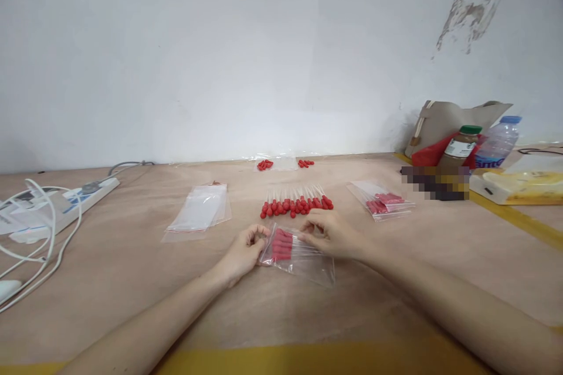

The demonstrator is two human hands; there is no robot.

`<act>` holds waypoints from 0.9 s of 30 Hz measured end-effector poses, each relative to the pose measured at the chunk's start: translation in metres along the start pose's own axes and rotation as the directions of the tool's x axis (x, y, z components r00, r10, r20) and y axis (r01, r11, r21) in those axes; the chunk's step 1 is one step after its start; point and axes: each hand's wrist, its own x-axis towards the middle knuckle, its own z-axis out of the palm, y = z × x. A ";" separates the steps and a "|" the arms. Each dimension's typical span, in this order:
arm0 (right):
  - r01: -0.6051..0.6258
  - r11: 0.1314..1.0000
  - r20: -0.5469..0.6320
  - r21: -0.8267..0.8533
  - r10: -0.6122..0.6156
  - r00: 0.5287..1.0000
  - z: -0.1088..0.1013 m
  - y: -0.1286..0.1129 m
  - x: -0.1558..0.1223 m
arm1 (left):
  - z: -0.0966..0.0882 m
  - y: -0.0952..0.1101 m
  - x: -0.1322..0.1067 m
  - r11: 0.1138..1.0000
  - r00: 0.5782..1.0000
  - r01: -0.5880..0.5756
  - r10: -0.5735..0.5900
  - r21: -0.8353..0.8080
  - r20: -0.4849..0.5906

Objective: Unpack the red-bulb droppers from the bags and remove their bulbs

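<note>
Head view: far left, white cords (53, 228) lie by a power strip (94, 198). Next, a pile of flat clear bags (199, 208). Then the L hand (243, 253), w/ a small clear bag (314, 272) just to its right, so the bag is btwn both hands. Red-tipped sticks (282, 245) lie sideways in it, red ends by the L hand. L thumb & finger pinch the bag's left edge, fingers curled, arm up from bottom left. Past the bag, a row of loose sticks (297, 206) lies on the table (132, 281), red ends near the person. R hand (332, 235) is back-up, arm from bottom right; its thumb & fingertips pinch the bag's far edge. Right of that: packed bags (370, 192), a green-lid bottle (458, 149) & a blue-lid bottle (499, 139).
</note>
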 end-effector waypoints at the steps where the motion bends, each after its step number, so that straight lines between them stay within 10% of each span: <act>1: -0.011 1.000 0.034 -0.005 0.011 0.999 -0.001 -0.001 -0.006 | 0.000 0.000 0.000 1.000 1.000 -0.003 0.004 0.022 -0.020; 12: -0.066 0.996 -0.003 -0.060 0.066 0.998 0.015 0.009 -0.029 | -0.023 0.001 0.003 0.746 0.899 -0.438 0.360 0.501 0.249; 18: -0.074 0.994 -0.030 -0.077 0.072 0.997 0.021 0.015 -0.031 | -0.021 -0.001 0.005 0.816 0.911 -0.402 0.310 0.415 0.272; 27: -0.054 0.996 -0.026 -0.074 0.052 0.998 0.023 0.016 -0.030 | -0.006 -0.004 0.001 0.696 0.923 -0.367 0.357 0.618 0.145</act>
